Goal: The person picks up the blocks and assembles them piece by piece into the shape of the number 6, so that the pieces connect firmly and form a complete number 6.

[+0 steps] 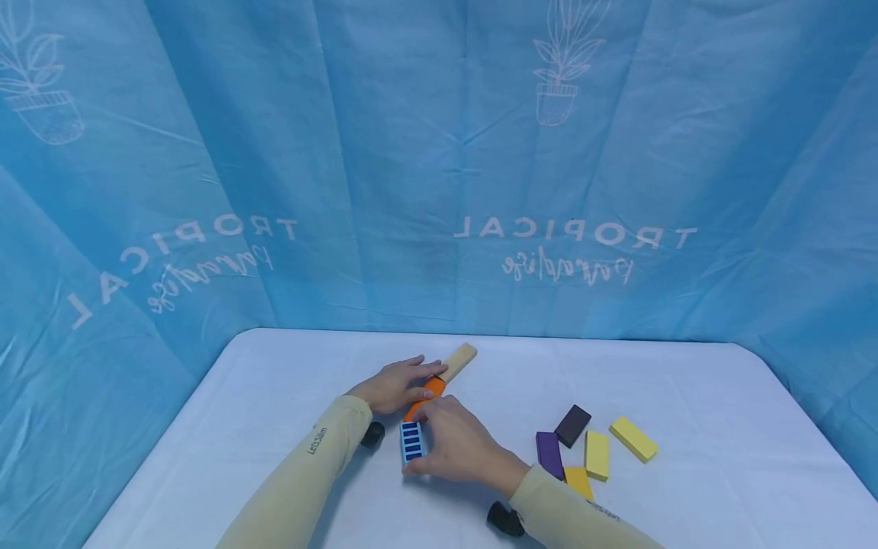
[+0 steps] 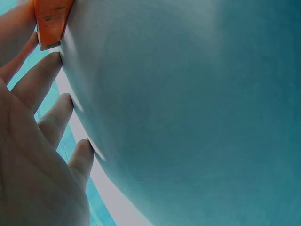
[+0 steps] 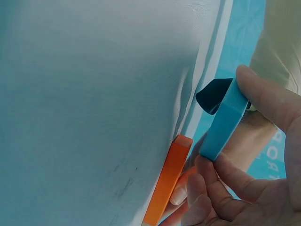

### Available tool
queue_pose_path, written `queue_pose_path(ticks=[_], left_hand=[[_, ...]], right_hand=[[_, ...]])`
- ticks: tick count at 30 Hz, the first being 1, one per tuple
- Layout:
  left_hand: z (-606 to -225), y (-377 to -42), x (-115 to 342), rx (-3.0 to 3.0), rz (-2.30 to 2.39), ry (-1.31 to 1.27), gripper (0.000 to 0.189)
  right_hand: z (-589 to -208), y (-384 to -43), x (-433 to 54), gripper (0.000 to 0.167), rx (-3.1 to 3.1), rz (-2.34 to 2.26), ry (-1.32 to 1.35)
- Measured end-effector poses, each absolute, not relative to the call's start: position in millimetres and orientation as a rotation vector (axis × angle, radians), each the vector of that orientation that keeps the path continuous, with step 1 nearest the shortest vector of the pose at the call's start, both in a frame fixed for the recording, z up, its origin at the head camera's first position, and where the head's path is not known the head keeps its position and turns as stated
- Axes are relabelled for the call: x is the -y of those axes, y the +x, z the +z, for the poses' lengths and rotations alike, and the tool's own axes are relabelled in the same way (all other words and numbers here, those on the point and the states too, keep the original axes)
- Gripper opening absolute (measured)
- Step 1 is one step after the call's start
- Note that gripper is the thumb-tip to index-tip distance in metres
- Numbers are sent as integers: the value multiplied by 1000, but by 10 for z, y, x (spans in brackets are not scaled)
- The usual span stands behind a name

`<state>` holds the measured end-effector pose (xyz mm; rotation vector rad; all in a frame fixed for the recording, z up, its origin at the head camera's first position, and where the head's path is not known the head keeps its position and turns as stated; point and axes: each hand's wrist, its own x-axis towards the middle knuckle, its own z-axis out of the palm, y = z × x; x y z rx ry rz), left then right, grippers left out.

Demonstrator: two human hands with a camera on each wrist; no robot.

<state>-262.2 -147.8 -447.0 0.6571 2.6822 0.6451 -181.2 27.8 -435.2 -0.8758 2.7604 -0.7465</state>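
Observation:
My right hand (image 1: 456, 442) pinches a light blue domino block (image 1: 411, 442) between thumb and fingertips. Dark bars mark its upper face in the head view; a plain blue side (image 3: 225, 120) shows in the right wrist view, held off the table. Just beyond it, an orange block (image 1: 434, 386) lies slantwise, end on to a natural wood block (image 1: 458, 361). My left hand (image 1: 398, 385) rests at these two, its fingers spread and mostly straight, the thumb touching the orange block. In the left wrist view, one end of the orange block (image 2: 51, 23) shows near the fingertips.
To the right lie a purple block (image 1: 549, 455), a dark brown block (image 1: 572, 425), two yellow blocks (image 1: 597, 455) and an orange-yellow block (image 1: 578, 482), partly hidden by the right sleeve. A white cloth covers the table (image 1: 274, 396); a blue printed curtain (image 1: 411, 168) hangs behind.

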Motion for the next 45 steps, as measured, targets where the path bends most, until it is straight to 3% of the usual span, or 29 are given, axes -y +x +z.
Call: queue_pose_path(ticks=[45], left_hand=[[-4467, -2621, 1474, -2673, 671, 680, 52]], right_hand=[[-4399, -1819, -163, 66, -2787, -615, -888]])
